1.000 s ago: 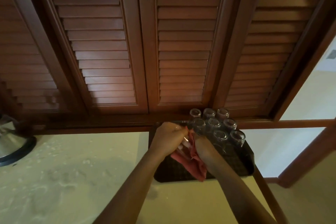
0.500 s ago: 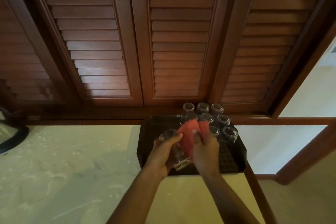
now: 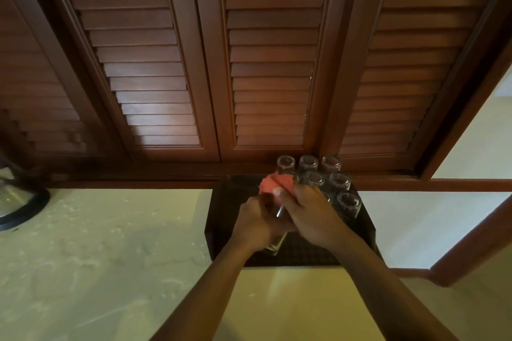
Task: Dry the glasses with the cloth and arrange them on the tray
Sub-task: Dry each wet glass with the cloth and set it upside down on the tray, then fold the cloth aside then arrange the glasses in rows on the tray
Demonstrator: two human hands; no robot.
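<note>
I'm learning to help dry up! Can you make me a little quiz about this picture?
1. True or false: the left hand holds a glass.
2. What colour is the cloth in the right hand? A green, B pinkish red, C white.
3. Fill in: the other glasses stand upside down on the dark ____.

Key: 1 true; 2 B; 3 tray.

pink-red cloth, dark grid-patterned tray, pale mottled counter.
</note>
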